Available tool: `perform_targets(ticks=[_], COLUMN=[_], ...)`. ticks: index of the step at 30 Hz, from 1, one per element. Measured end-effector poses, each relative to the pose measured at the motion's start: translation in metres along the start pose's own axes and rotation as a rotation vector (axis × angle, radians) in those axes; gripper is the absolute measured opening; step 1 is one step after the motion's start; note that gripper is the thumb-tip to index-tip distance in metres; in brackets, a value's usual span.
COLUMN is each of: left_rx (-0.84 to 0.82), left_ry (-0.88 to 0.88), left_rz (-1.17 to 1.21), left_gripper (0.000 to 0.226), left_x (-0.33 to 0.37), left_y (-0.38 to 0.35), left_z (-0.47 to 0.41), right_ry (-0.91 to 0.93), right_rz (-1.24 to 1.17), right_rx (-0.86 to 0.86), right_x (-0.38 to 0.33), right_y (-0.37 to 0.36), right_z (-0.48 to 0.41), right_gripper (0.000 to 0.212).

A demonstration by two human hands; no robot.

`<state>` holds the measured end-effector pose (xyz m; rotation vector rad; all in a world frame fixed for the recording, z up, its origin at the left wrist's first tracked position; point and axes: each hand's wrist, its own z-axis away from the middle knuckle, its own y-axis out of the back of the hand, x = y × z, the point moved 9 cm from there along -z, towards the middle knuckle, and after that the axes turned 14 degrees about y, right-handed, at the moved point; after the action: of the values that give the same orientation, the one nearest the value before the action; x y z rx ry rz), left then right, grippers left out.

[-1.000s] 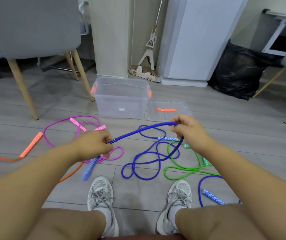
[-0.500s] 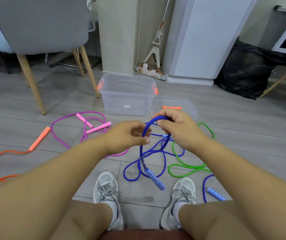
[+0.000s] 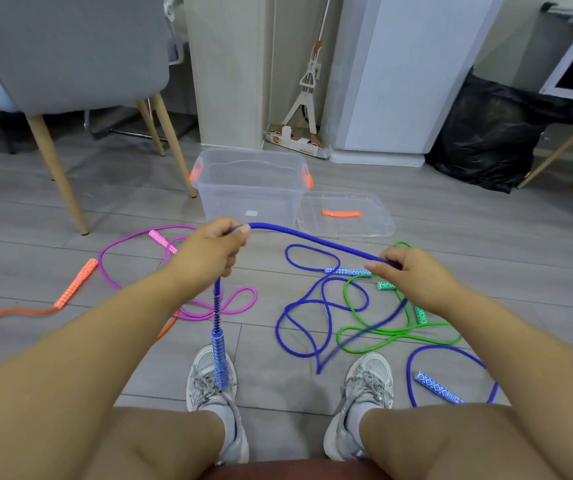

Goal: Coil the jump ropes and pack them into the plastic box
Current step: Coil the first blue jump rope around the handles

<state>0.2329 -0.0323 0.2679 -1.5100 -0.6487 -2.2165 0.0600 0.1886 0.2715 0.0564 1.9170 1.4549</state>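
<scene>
Head view: left hand (image 3: 214,249) grips the blue rope (image 3: 312,237), handle (image 3: 219,355) dangling; right hand (image 3: 406,275) pinches it further along. Beyond, the box (image 3: 243,199) stands open, lid (image 3: 316,209) beside its right edge.

Clear glossy plastic box (image 3: 250,188), matt braided blue rope (image 3: 316,239), wood-grain floor (image 3: 451,244), wooden chair legs (image 3: 57,171)

Plastic box (image 3: 250,199) ahead, lid (image 3: 375,216) just right of it, jump ropes (image 3: 347,271) spread before both — chair (image 3: 70,46) behind-left.
</scene>
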Motion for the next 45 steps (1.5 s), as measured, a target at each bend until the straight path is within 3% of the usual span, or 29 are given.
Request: perform_targets(ticks=[3, 8, 11, 15, 18, 24, 27, 33, 36, 40, 45], left_rx=[0.009, 0.166, 0.068, 0.009, 0.039, 0.21, 0.282, 0.061, 0.09, 0.052, 0.018], left_ry=[0.003, -0.115, -0.074, -0.052, -0.014, 0.134, 0.119, 0.11, 0.055, 0.057, 0.054], left_rz=[-0.015, -0.317, -0.233, -0.11, -0.05, 0.282, 0.302, 0.273, 0.377, 0.563, 0.514], left_gripper=[0.025, 0.021, 0.022, 0.012, 0.007, 0.014, 0.015, 0.023, 0.02, 0.044, 0.016], left_x=[-0.001, 0.019, 0.02, 0.022, 0.023, 0.015, 0.014, 0.016, 0.021, 0.02, 0.017], left_y=[0.005, -0.006, -0.023, -0.034, -0.031, -0.006, 0.005, -0.032, -0.032, -0.034, -0.039], left_z=[0.002, 0.007, 0.007, 0.012, 0.015, 0.011, 0.007, 0.008, 0.011, 0.009, 0.006], right_ry=[-0.075, -0.071, -0.022, 0.06, 0.073, 0.137, 0.171, 0.191, 0.197, 0.188, 0.17], right_rz=[-0.048, -0.277, -0.451, -0.528, -0.615, -0.486, -0.433, -0.415, -0.403, -0.407, -0.364], right_rx=[0.003, 0.138, 0.082, -0.051, -0.109, -0.127, -0.113, -0.092, -0.121, -0.106, -0.147], right_x=[0.017, -0.009, -0.037, -0.066, -0.079, -0.087, -0.084, -0.088, -0.094, -0.098, -0.096], right_y=[-0.003, -0.01, -0.031, -0.056, -0.067, -0.066, -0.063, -0.069, -0.074, -0.075, -0.081], right_z=[0.002, -0.011, -0.018, -0.021, -0.021, -0.017, -0.014, -0.017, -0.016, -0.016, -0.014], right_gripper=[0.039, 0.03, 0.018, 0.041, 0.041, 0.011, 0.011, 0.019, 0.023, 0.031, 0.032])
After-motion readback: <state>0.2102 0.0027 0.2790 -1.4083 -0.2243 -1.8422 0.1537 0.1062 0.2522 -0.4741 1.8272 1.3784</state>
